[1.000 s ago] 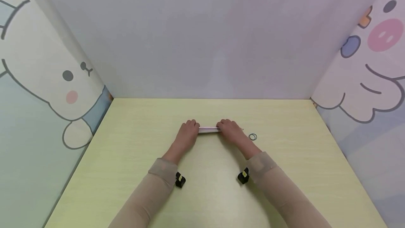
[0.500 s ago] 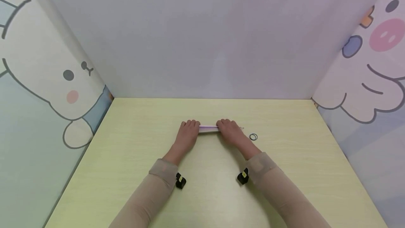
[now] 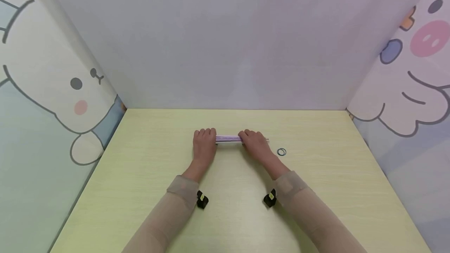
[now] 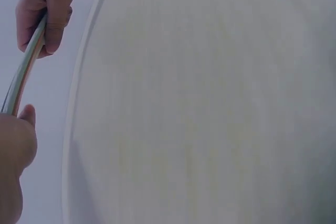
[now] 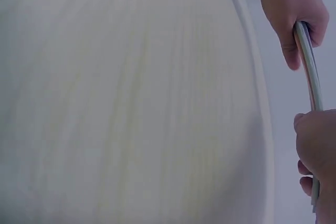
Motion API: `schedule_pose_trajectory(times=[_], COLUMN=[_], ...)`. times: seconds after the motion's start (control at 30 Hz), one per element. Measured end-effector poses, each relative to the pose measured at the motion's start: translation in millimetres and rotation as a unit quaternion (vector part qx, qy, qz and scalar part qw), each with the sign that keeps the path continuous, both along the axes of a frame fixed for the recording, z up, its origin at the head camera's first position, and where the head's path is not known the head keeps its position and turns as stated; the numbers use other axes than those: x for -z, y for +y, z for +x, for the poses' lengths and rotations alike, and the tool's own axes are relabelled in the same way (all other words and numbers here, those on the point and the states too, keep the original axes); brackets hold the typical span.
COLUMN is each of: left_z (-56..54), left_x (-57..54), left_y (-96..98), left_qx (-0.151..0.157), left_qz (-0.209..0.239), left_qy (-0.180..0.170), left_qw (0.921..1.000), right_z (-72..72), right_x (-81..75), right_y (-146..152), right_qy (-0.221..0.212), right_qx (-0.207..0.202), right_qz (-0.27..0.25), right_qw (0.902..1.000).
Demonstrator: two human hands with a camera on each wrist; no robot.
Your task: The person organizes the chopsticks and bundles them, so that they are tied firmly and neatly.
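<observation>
A bundle of thin, straight sticks (image 3: 228, 139), pale with purple and white streaks, lies crosswise between both hands near the middle of the table. My left hand (image 3: 205, 145) grips its left end, fingers curled over the top. Further right, my right hand (image 3: 256, 143) holds the bundle, and a few stick ends poke out past it. The left wrist view shows the sticks (image 4: 23, 74) spanning the gap between the hands, thumbs on the near side. In the right wrist view the same bundle (image 5: 310, 72) runs out below the right hand (image 5: 317, 145). Their exact kind cannot be made out.
Two thin dark rings (image 3: 281, 152), like rubber bands, lie overlapping on the light wood table (image 3: 232, 221), right of the right hand. A plain pale wall (image 3: 228, 50) stands behind the table. Side walls with cartoon animals (image 3: 81, 89) flank it.
My left hand has shifted left and slightly away, baring more of the bundle between the hands. The bundle sits a little farther up in the view. My right hand has moved only slightly.
</observation>
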State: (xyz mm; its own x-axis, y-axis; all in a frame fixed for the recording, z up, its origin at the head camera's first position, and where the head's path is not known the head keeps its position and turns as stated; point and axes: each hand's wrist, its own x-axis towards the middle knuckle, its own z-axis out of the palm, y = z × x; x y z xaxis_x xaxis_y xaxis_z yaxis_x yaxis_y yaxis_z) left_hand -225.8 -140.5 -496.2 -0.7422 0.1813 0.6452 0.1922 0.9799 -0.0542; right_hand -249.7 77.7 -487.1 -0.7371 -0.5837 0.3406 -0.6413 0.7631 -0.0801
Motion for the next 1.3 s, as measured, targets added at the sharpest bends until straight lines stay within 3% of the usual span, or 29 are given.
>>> schedule_pose_trajectory(times=[0.2,0.3,0.4,0.5,0.57,0.63,0.7,0.83,1.03,1.1,1.3], left_z=[-2.2,-3.4,-6.2,-9.4,-10.8,-11.2,-10.7,-8.4,-7.3,-6.8,-6.5], left_x=[-8.6,-12.1,-15.3,-18.7,-21.1,-24.1,-27.3,-33.0,-35.2,-35.9,-41.8], left_y=[-2.7,-5.9,-8.2,-7.9,-6.5,-4.9,-3.4,-1.5,0.2,0.4,0.8], left_qx=[0.010,0.010,0.014,0.026,0.040,0.054,0.065,0.060,0.038,0.031,0.029], left_qz=[0.029,0.036,0.052,0.072,0.078,0.072,0.060,0.028,0.013,0.017,0.006], left_qy=[0.119,0.163,0.195,0.214,0.219,0.218,0.219,0.221,0.185,0.178,0.203], left_qw=[0.9924,0.9858,0.9793,0.9738,0.9719,0.9719,0.9717,0.9730,0.9819,0.9835,0.9787], right_z=[-2.3,-5.7,-9.4,-10.1,-8.8,-8.4,-8.4,-6.1,-0.8,-5.6,-10.2], right_x=[-5.3,-5.1,-5.3,-7.3,-10.2,-12.8,-16.3,-27.0,-40.6,-37.9,-34.5], right_y=[7.4,15.8,19.8,16.8,13.3,10.9,9.7,7.5,4.6,6.7,21.3], right_qy=[0.090,0.121,0.073,-0.020,-0.055,-0.040,0.005,0.069,0.068,0.075,0.086], right_qx=[-0.018,0.041,0.090,0.082,0.073,0.069,0.067,0.041,0.010,-0.005,-0.039], right_qz=[-0.079,-0.164,-0.306,-0.445,-0.510,-0.543,-0.557,-0.555,-0.561,-0.544,-0.440], right_qw=[0.9926,0.9782,0.9448,0.8918,0.8554,0.8359,0.8279,0.8281,0.8247,0.8356,0.8928])
